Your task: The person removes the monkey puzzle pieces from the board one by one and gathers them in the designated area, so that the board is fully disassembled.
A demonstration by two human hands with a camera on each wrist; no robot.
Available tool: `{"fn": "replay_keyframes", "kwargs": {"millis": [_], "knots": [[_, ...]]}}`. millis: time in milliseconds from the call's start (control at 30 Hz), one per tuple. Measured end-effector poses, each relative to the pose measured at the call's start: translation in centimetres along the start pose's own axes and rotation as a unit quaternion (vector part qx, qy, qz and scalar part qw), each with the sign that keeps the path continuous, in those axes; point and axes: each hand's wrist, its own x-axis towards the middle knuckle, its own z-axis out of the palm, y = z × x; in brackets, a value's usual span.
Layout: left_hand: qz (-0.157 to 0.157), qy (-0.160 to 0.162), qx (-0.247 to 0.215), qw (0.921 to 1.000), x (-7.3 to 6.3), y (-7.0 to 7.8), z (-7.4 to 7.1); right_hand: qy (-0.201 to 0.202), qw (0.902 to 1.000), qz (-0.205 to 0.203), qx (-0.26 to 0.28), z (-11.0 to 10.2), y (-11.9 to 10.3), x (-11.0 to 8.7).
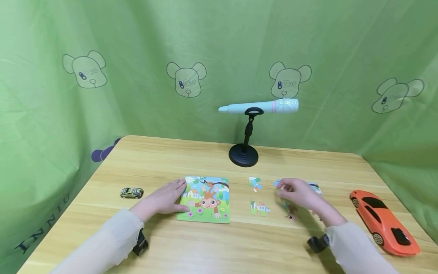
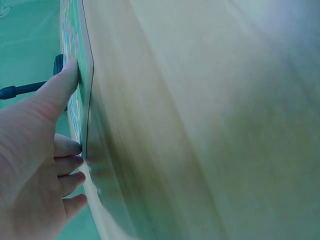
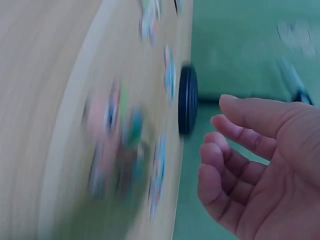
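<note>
On the table, a jigsaw puzzle (image 1: 224, 196) with a monkey picture lies in a green-edged tray. My left hand (image 1: 167, 198) rests at its left side, thumb over the near corner and fingers along the edge. To the right, my right hand (image 1: 301, 195) hovers over loose puzzle pieces, its fingers loosely bent; in the right wrist view nothing shows between thumb and fingers. Beneath this hand is a monkey-face piece (image 1: 291, 217), partly in shadow. A house piece (image 1: 259, 208) and a blue-green piece (image 1: 254, 182) lie between puzzle and hand. Another piece (image 1: 315, 187) is partly covered by the hand.
A light blue microphone (image 1: 260, 107) sits on a black stand (image 1: 243, 155) at the back of the table. An orange toy car (image 1: 383, 222) is at the right edge, and a small patterned toy car (image 1: 131, 193) at the left. Green curtain (image 1: 219, 45) surrounds the table.
</note>
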Motion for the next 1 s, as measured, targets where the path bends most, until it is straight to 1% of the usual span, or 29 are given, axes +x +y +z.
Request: {"fn": "replay_keyframes", "kwargs": {"millis": [133,233,333,433,533,600,700,800,867,1000], "knots": [[0.009,0.002,0.004,1.0,-0.1,0.0,0.1,-0.027,0.9985,-0.046,0.012,2.3,-2.5,2.0],[0.018,0.008,0.005,0.9998,-0.2,0.1,0.1,-0.051,0.9951,-0.082,0.022,4.0,-4.2,3.4],[0.021,0.011,0.002,0.9997,-0.3,0.2,0.1,-0.078,0.9904,-0.107,0.04,5.7,-6.1,4.5],[0.016,0.013,-0.003,0.9998,-0.5,0.1,0.1,-0.101,0.9858,-0.125,0.051,7.3,-7.8,5.3],[0.012,0.009,-0.007,0.9999,-0.6,0.1,0.0,-0.115,0.9821,-0.143,0.042,8.7,-9.3,6.1],[0.014,0.007,-0.012,0.9998,-0.7,0.0,0.0,-0.123,0.9794,-0.158,0.031,9.6,-10.1,6.6],[0.02,0.001,-0.016,0.9997,-0.8,-0.1,0.0,-0.136,0.9755,-0.171,0.027,10.8,-11.2,7.3],[0.022,-0.006,-0.017,0.9996,-0.8,-0.1,0.1,-0.157,0.9735,-0.162,0.037,11.8,-12.2,7.9],[0.022,-0.01,-0.016,0.9996,-0.8,-0.1,0.1,-0.165,0.973,-0.158,0.035,12.3,-12.8,8.3],[0.021,-0.014,-0.018,0.9995,-0.9,-0.2,0.1,-0.174,0.9726,-0.154,0.009,13.3,-13.8,8.8]]}}
